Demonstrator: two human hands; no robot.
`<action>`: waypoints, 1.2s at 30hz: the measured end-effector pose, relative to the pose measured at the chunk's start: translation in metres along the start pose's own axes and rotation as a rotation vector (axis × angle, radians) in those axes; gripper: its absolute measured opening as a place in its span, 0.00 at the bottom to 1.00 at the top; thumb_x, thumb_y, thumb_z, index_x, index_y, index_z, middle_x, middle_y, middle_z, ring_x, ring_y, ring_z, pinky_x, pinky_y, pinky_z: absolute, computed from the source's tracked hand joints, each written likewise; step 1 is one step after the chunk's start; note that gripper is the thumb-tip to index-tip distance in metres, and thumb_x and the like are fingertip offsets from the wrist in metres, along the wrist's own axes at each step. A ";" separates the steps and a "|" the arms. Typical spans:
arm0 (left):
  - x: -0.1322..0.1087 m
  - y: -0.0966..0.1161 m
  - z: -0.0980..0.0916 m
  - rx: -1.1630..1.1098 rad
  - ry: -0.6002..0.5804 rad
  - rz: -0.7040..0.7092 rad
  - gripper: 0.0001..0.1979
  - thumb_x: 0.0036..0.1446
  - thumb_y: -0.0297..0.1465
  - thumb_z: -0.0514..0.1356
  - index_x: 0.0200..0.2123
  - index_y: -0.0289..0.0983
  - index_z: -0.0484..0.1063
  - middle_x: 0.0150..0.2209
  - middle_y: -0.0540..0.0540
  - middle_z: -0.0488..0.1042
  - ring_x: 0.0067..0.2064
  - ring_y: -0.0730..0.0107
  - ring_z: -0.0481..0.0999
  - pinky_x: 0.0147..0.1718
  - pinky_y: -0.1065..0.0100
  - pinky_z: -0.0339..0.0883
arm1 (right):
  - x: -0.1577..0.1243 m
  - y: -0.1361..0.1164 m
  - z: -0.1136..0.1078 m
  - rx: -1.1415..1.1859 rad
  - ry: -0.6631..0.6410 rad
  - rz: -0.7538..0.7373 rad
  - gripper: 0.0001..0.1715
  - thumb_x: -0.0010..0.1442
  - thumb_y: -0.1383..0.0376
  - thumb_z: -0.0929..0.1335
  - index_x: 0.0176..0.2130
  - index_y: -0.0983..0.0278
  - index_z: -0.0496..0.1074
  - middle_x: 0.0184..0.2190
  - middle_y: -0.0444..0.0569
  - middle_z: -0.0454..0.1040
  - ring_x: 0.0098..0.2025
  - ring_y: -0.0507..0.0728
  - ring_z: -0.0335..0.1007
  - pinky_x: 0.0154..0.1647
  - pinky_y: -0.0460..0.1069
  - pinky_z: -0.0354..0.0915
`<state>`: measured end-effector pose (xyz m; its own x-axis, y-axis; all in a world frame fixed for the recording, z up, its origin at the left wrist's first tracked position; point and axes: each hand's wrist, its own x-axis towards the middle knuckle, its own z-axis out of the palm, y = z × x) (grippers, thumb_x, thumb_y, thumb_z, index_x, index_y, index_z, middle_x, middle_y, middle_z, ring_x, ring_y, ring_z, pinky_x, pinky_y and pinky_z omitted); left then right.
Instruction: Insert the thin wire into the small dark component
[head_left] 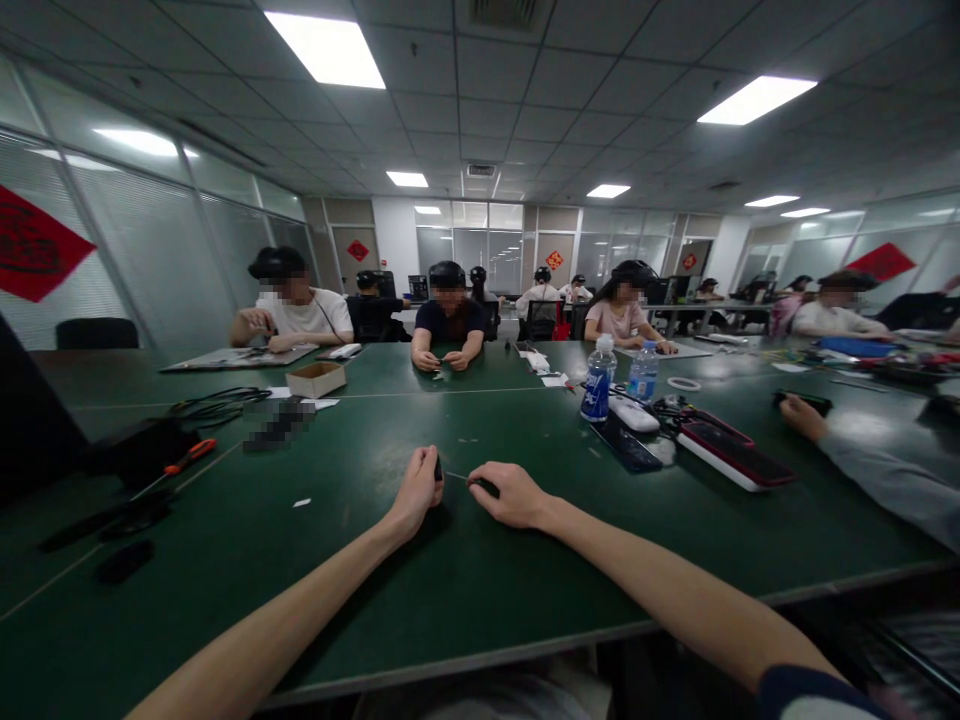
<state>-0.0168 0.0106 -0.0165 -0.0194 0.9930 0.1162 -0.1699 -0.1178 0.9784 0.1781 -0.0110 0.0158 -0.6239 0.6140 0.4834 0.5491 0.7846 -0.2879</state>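
Observation:
Over the green table [360, 590], my left hand [415, 485] is closed around a small dark object [439, 468]; most of it is hidden by the fingers, so its kind cannot be made out. My right hand [517, 495], just to the right, grips the dark handle of a screwdriver [457, 476]. Its thin metal shaft points left at the dark object. Whether the tip touches the object is too small to tell.
On the right stand a blue-labelled bottle [596, 385] and a clear water bottle [643, 372], near a dark phone [626, 445] and a red-edged device [735, 455]. Left are an open cardboard box [316, 379] and an orange-handled screwdriver [190, 456]. A co-worker's hand [802, 415] reaches in from the right.

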 end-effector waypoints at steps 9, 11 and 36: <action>-0.002 0.002 0.000 -0.012 -0.006 -0.010 0.20 0.52 0.51 0.51 0.34 0.40 0.56 0.19 0.59 0.50 0.14 0.83 0.51 0.13 0.80 0.45 | -0.001 0.001 -0.001 0.015 -0.027 -0.027 0.15 0.61 0.62 0.63 0.46 0.64 0.70 0.40 0.50 0.73 0.40 0.54 0.69 0.43 0.49 0.62; -0.003 0.003 0.001 -0.007 0.008 -0.009 0.20 0.52 0.51 0.51 0.34 0.40 0.57 0.19 0.60 0.50 0.14 0.83 0.51 0.13 0.80 0.45 | -0.002 0.002 -0.002 0.012 -0.028 -0.033 0.15 0.61 0.62 0.62 0.46 0.64 0.70 0.40 0.50 0.73 0.40 0.54 0.69 0.43 0.48 0.62; -0.008 0.011 0.003 0.158 -0.022 0.061 0.18 0.54 0.49 0.50 0.34 0.39 0.58 0.21 0.56 0.57 0.15 0.81 0.53 0.12 0.79 0.47 | -0.004 -0.003 -0.003 -0.050 -0.058 0.001 0.14 0.62 0.61 0.62 0.45 0.63 0.69 0.40 0.50 0.72 0.40 0.55 0.68 0.42 0.49 0.63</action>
<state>-0.0153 0.0018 -0.0064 -0.0027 0.9840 0.1779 -0.0120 -0.1779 0.9840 0.1812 -0.0161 0.0174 -0.6537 0.6202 0.4337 0.5763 0.7794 -0.2459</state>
